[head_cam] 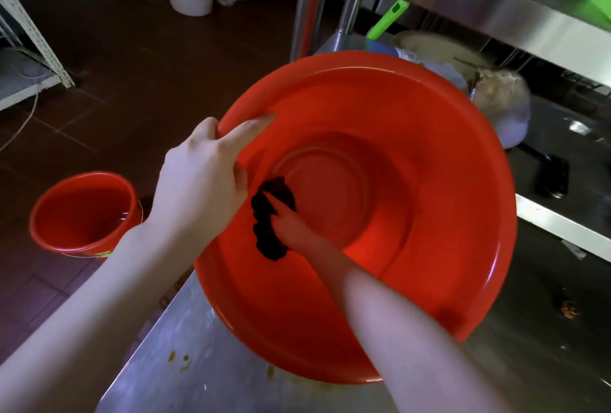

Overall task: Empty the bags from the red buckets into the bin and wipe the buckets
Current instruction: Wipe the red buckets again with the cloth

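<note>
On the steel tabletop (198,363), big red bucket (463,187) sits tipped w/ mouth toward cam. Left grip (201,181) curls over bucket's left rim; right grip (291,230), inside bucket, holds a dark cloth (264,240) against the inner wall. 2nd red bucket (82,210) stands upright on floor (132,81), left of big bucket

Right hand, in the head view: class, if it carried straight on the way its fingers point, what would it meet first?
The dark cloth at the fingertips of the right hand, then probably the inner wall of the red bucket near its base; depth is unclear.
</note>
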The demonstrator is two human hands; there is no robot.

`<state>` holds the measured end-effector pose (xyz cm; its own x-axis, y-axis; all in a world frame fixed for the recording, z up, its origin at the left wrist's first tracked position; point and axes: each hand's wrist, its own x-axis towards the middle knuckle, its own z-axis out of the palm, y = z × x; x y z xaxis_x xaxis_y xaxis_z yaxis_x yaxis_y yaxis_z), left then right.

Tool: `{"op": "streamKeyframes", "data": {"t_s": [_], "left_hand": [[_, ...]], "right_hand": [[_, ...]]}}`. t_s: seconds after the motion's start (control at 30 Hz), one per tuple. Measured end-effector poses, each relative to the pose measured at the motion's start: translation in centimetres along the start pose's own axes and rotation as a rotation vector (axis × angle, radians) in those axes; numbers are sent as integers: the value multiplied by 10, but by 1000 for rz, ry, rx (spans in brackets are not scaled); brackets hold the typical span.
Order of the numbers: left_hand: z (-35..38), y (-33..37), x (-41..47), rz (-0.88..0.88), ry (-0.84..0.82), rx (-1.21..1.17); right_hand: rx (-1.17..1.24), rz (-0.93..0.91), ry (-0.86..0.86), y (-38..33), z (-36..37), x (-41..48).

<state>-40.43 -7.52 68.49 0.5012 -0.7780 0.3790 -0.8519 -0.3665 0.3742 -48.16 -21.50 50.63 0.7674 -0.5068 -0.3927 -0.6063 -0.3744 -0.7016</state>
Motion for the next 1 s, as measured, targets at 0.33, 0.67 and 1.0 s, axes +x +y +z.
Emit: {"op": "streamKeyframes", "data": {"t_s": [0.33,0.67,1.0], "left_hand": [[0,-1,-11,-42,-23,-57],[0,-7,-13,-14,-59,-108],[5,0,-16,-35,-1,-118]], "right_hand": [[-1005,364,-352,55,-76,-45],[-1382,203,112,49,-139,-33],[-1084,-263,32,15,-90,28]]}}
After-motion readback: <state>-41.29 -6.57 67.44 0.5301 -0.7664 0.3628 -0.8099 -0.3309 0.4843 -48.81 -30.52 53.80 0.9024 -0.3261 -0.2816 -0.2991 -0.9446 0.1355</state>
